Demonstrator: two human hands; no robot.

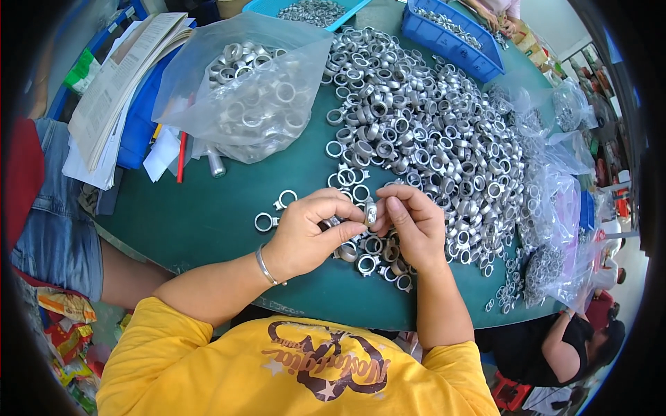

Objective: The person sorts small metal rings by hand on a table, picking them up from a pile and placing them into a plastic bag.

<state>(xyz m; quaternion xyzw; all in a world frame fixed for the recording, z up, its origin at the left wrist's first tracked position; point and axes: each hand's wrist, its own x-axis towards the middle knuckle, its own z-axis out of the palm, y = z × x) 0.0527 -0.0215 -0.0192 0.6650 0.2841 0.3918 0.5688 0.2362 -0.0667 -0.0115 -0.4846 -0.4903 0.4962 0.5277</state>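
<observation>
Above the near part of the table, my left hand [312, 227] pinches a small silver metal ring [370, 213] with a lug on its side. My right hand [416, 225] is closed at the ring's other side, its curled fingertips against it. Part of another ring shows under my left fingers, and I cannot tell whether it is held. Several loose metal rings [368, 263] lie below and between my hands. Two more rings [263, 222] lie left of my left hand. A large heap of the same rings [416, 118] spreads beyond my right hand.
A clear plastic bag [243, 90] of rings sits on the green table [187, 215]. Beyond are a blue crate [454, 45] and light-blue tray [361, 8]. Papers [114, 97] and a red pen [182, 158] lie left; plastic bags [562, 208] right. Other people sit both sides.
</observation>
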